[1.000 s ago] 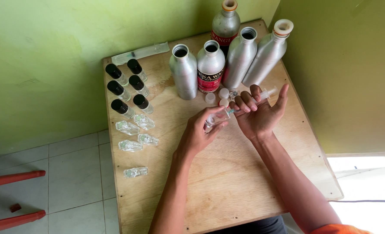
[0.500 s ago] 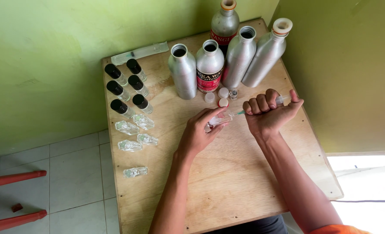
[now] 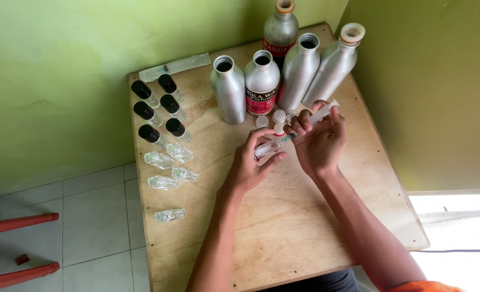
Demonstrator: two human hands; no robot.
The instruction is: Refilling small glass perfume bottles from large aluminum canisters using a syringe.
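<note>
My left hand (image 3: pixel 250 165) holds a small clear glass vial (image 3: pixel 268 148) over the middle of the wooden table (image 3: pixel 283 227). My right hand (image 3: pixel 321 143) grips a clear plastic syringe (image 3: pixel 322 113), its tip pointing down-left at the mouth of the vial. The two hands are close together, almost touching. Right behind them stand several tall silver aluminium bottles (image 3: pixel 228 90), some open, one (image 3: pixel 334 62) with a white stopper.
Several small vials with black caps (image 3: pixel 153 108) stand at the table's left. Several uncapped clear vials (image 3: pixel 167 162) lie below them, one (image 3: pixel 170 215) apart. Small white stoppers (image 3: pixel 279 115) sit by the bottles. A packaged syringe (image 3: pixel 175 67) lies by the green wall. Red bars (image 3: pixel 18 224) cross the tiled floor.
My right hand drew away to the right with the syringe half a second ago, then came back; its tip is at the vial in my left hand again.
</note>
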